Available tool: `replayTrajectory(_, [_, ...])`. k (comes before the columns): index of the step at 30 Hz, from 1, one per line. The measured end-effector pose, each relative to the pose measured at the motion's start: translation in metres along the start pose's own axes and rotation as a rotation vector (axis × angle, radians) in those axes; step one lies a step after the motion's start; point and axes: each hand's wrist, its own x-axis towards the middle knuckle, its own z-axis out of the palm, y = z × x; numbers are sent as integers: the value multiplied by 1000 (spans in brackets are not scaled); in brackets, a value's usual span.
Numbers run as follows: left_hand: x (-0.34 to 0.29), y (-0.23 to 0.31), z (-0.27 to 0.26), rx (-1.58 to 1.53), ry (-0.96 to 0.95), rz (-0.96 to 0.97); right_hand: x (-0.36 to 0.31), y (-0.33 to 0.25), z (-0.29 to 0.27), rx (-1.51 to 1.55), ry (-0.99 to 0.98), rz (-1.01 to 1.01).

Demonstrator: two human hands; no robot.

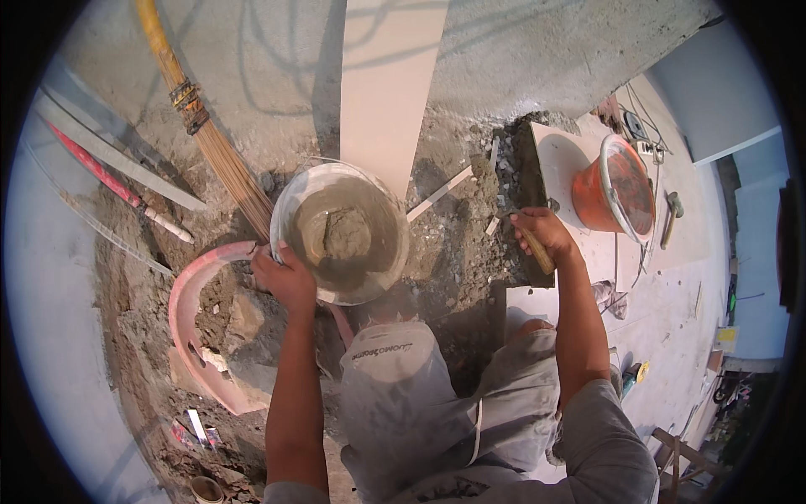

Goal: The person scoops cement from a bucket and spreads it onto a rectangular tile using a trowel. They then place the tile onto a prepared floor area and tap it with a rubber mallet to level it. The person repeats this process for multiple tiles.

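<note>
My left hand [285,277] is closed on the near left rim of a pale bucket [393,239], which stands tilted toward me in front of my knees. Wet grey mortar [346,235] lies in its bottom and smears its inner wall. Off to the right, my right hand [541,235] grips the wooden handle of a trowel [541,256]. Most of the trowel's blade cannot be made out. This hand hovers beside a strip of wet mortar [529,176] along the edge of a pale tile [558,143].
An orange bucket [590,197] stands on the tiles at right, with a hammer [672,220] beyond it. A stick broom [222,168] leans at far left. Near my left arm lies a curved pink piece [189,294] on rubble. A pale board [386,92] rises ahead.
</note>
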Motion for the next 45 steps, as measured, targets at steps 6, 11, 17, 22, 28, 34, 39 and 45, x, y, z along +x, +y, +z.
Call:
replayTrajectory(6, [1, -2, 3, 35, -12, 35, 84, 14, -40, -448, 556, -165])
replayTrajectory(11, [2, -3, 1, 41, 32, 75, 95, 37, -6, -828, 818, -231])
replayTrajectory(17, [0, -6, 7, 20, 40, 117, 40, 11, 41, -892, 730, -319])
replayTrajectory(22, [4, -5, -5, 38, 20, 116, 27, -41, 21, -164, -110, -95])
replayTrajectory(28, [-2, 1, 9, 13, -27, 114, 115, -12, -45, -467, 517, -206])
replayTrajectory(34, [-1, -5, 2, 26, -35, 74, 91, -2, 11, -673, 576, -329])
replayTrajectory(39, [0, -13, 6, 56, 8, 141, 105, 28, 28, -574, 580, -330])
replayTrajectory(45, [-1, -9, 11, 61, -49, 117, 146, 63, 11, -644, 643, -208])
